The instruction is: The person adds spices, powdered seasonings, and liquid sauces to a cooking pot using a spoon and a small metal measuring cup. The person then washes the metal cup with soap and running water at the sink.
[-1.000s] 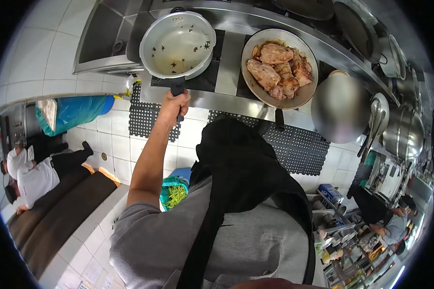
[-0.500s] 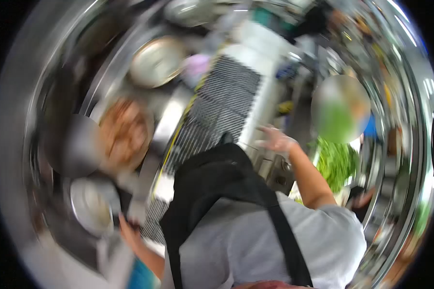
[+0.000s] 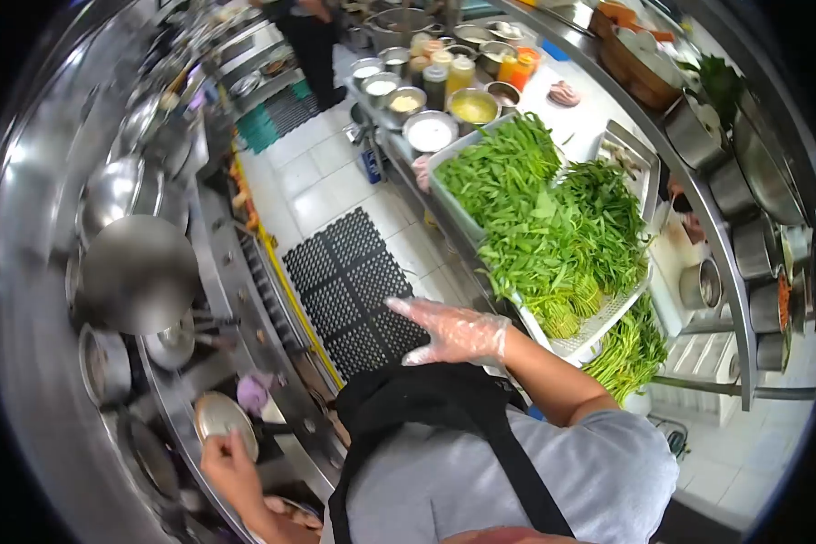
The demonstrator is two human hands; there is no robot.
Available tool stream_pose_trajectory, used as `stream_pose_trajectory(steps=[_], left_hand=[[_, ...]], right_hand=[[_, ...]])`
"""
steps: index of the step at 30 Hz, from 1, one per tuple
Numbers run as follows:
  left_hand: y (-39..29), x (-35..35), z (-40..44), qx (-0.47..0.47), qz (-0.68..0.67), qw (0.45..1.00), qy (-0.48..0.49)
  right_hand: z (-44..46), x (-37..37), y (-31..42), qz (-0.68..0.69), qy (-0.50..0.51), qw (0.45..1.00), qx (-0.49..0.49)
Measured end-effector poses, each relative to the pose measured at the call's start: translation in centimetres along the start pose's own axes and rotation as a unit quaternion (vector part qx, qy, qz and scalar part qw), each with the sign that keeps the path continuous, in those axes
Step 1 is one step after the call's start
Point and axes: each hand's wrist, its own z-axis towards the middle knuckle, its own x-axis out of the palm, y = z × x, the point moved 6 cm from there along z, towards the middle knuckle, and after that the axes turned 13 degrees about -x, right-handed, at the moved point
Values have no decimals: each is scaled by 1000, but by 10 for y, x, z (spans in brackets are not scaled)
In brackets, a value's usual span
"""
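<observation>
At the lower left, my bare left hand is closed over a round lid, its fingertips bunched at the lid's top. The lid lies among the pans on the stove side. A purple bundle sits beside it. In a clear plastic glove, my right hand is held out in front of my black apron. Its fingers are stretched, nothing is in them, and the thumb stands apart. To the right of this hand, a white basket is heaped with leafy greens.
Metal bowls and pans line the stove on the left. Sauce bottles and bowls of ingredients stand on the right counter. A black mat covers the floor ahead. Another person stands farther along the aisle. An overhead shelf holds pots.
My view has turned toward the right counter and become sharper. My left hand has gone from beside a pan's dark handle to the lid. My right hand has come in front of my apron.
</observation>
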Motion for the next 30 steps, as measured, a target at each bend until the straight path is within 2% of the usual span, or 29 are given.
stream_pose_trajectory(steps=[2, 3, 4, 6, 7, 9, 11, 14, 16, 19, 21, 22, 23, 24, 25, 26, 27, 28, 29, 30], left_hand=[[-72, 47, 49, 142, 22, 990, 5], [-117, 67, 67, 146, -26, 987, 60], [-157, 88, 84, 160, -23, 985, 67], [-229, 132, 116, 209, -139, 959, 132], [-262, 148, 141, 217, -137, 957, 137], [-338, 195, 178, 340, -51, 907, 242], [-412, 242, 230, 405, -6, 869, 285], [-560, 306, 300, 519, -29, 790, 326], [-658, 364, 345, 577, -32, 744, 336], [-809, 457, 378, 656, -55, 650, 380], [-896, 521, 375, 682, -38, 609, 404], [-932, 561, 374, 719, -36, 586, 372], [-961, 603, 369, 754, -36, 562, 338], [-986, 645, 364, 727, 29, 574, 376], [-1005, 684, 357, 696, 95, 582, 411], [-1021, 716, 351, 701, 97, 570, 419], [-1029, 753, 343, 730, 159, 536, 392], [-1029, 781, 336, 757, 220, 498, 362], [-1032, 792, 332, 762, 221, 487, 365], [-1029, 805, 327, 775, 255, 453, 360]], right_hand=[[-17, -35, -10, 13, 26, 994, 105], [-24, -51, -13, 19, -1, 993, 119], [-29, -63, -17, 25, -29, 990, 134], [-32, -88, -30, 19, -86, 986, 144], [-27, -100, -35, 25, -114, 981, 156], [-8, -131, -44, 27, -147, 974, 169], [20, -162, -60, 38, -192, 957, 215], [70, -210, -98, -18, -225, 946, 234], [110, -245, -128, -8, -259, 929, 263], [157, -299, -156, -51, -348, 856, 378], [188, -328, -162, 16, -395, 834, 385], [200, -336, -165, 74, -434, 815, 376], [208, -343, -167, 29, -417, 825, 381], [217, -345, -170, 36, -426, 815, 391], [221, -348, -170, 43, -472, 783, 403], [223, -349, -170, 47, -515, 750, 412], [224, -342, -172, 68, -555, 715, 420], [228, -338, -169, 70, -562, 704, 429], [228, -333, -166, 62, -583, 673, 451], [227, -328, -162, 54, -603, 640, 473]])
